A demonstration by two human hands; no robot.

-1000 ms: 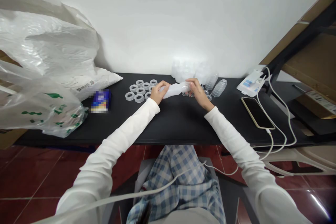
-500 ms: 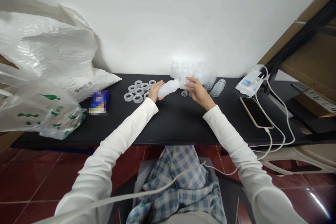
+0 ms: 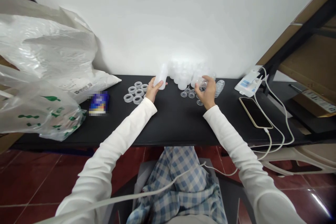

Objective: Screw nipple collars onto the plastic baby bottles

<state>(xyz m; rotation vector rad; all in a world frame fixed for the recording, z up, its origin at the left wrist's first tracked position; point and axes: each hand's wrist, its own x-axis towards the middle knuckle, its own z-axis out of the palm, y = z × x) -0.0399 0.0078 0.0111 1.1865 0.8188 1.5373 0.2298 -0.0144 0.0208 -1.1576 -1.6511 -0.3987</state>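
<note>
My left hand (image 3: pixel 153 90) is closed round a frosted white plastic bottle (image 3: pixel 161 76), held nearly upright above the table. To the right, my right hand (image 3: pixel 208 92) curves its thumb and fingers about a clear domed cap (image 3: pixel 201 82), partly hidden by the fingers. Between the hands, several frosted bottles (image 3: pixel 183 77) stand grouped against the wall. Small clear round discs with raised middles (image 3: pixel 191 93) lie in front of them. Translucent rings (image 3: pixel 137 99) are spread beside my left hand. Clear nested cups (image 3: pixel 219 87) lie just right of my right hand.
Big white plastic bags (image 3: pixel 47 49) and a blue packet (image 3: pixel 99 103) occupy the left side. A phone (image 3: pixel 255 112) with a white cable (image 3: pixel 285 119) and a white power strip (image 3: pixel 248 83) are on the right. The black table's front edge (image 3: pixel 178 143) is above my lap.
The bottle has swung from lying sideways to nearly upright in my left hand. My right hand has moved right, away from the bottle, uncovering the grouped bottles and discs.
</note>
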